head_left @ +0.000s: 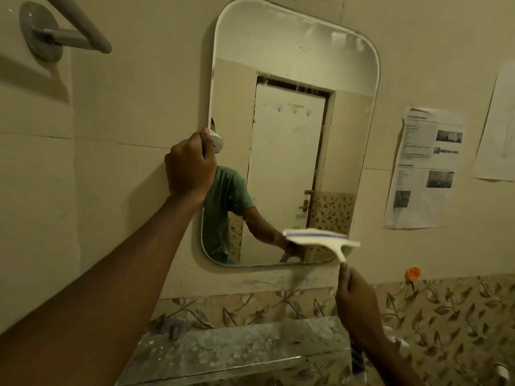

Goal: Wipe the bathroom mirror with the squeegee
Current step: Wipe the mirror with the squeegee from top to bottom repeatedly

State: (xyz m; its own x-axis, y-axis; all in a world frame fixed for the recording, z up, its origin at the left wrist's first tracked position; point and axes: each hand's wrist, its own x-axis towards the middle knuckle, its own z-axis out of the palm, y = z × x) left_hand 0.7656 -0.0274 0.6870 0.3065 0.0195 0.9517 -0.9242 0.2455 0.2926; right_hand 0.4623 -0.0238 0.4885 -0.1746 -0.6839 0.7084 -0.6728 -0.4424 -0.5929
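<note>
— Hands first: where are they?
— Right hand (355, 307) pinches the squeegee (320, 240) handle from below; left hand (191, 168) is curled over the mirror (292, 65) edge, steadying it.
— And the blade?
— Level, lying across the glass near its lower right corner, above the fingers. Everything higher looks unwiped.

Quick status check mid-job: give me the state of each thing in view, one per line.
mirror: mounted on the wall, streaks near the top.
squeegee: blade horizontal at the mirror's lower right, handle down.
right hand: closed on the squeegee handle.
left hand: gripping the mirror's left edge.
papers: stuck flat on the wall, right of the mirror.
shelf: below the mirror, dusty and speckled.
</note>
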